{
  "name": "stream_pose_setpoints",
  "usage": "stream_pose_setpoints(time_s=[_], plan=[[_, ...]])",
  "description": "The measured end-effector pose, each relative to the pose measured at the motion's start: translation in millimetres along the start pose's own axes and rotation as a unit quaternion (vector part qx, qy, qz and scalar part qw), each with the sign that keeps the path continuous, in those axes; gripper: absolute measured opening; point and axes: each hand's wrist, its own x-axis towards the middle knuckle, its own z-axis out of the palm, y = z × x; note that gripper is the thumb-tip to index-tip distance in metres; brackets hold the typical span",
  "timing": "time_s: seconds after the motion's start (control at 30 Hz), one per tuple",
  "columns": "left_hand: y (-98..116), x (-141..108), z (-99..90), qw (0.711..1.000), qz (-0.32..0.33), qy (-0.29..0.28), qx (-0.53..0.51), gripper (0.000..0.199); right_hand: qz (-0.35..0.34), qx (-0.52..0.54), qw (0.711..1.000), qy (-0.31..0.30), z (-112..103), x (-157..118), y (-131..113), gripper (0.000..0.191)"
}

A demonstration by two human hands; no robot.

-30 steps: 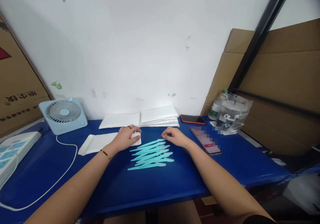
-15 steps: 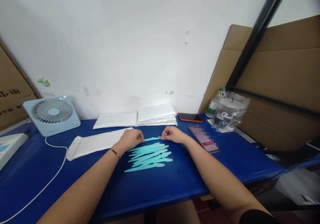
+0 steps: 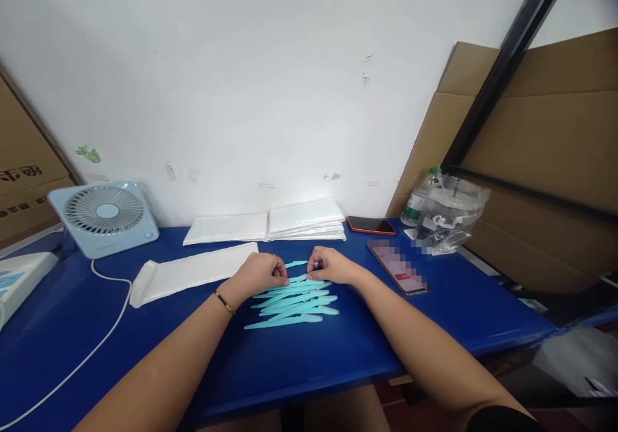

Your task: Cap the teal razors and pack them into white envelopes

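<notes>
A pile of turquoise eyebrow razors (image 3: 294, 304) with pale translucent caps lies on the blue table, their handles overlapping at slight angles. At the pile's far edge, my left hand (image 3: 264, 271) pinches the handle end of one razor (image 3: 298, 279). My right hand (image 3: 331, 266) has its fingertips closed on the capped end of that same razor. The razor spans the gap between both hands, low over the pile. Another razor (image 3: 297, 263) lies just behind it, partly hidden by my fingers.
An opened white padded mailer (image 3: 193, 271) lies left of the pile. Stacked white mailers (image 3: 306, 218) sit against the wall. On the right are two phones (image 3: 371, 226), a bottle (image 3: 416, 205) and a bagged cup (image 3: 449, 216). A blue fan (image 3: 103, 216) stands left, its white cable (image 3: 109, 329) trailing forward.
Both hands have come slightly nearer, from the far razor to one at the pile's edge. The far razor now lies released on the table. The view has shifted slightly.
</notes>
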Motion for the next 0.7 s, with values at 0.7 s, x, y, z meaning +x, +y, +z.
stream_pose_setpoints(time_s=[0.7], plan=[[4.9,1.0,0.1,0.997,0.012,0.028,0.067,0.02,0.036,-0.004,0.999,-0.009,-8.9,-6.0,4.9,0.019]])
